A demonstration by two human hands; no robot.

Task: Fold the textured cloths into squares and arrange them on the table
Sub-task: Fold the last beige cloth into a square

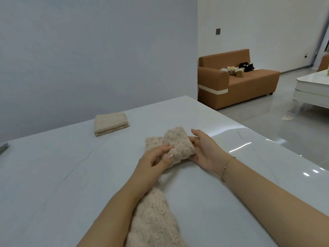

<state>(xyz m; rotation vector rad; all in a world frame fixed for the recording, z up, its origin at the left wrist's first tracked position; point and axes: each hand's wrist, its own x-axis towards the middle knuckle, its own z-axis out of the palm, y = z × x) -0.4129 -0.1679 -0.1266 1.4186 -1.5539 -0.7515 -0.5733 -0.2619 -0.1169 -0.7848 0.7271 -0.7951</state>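
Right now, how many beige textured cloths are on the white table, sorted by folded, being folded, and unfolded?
Folded beige textured cloth stack, far left, layers uncountable: 1
Beige cloth in the grip of the left hand and right hand, mid-fold: 1
Unfolded beige cloth under the left forearm: 1
Total on the white table: 3

We note the cloth (pixel 175 145): beige, fleecy, bumpy weave. Folded cloth (pixel 111 123) same nubby pile. Counter (pixel 71 175) smooth, white, glossy at its right edge. Sofa (pixel 236 86) matt tan upholstery. Floor (pixel 267 132) polished, reflective.
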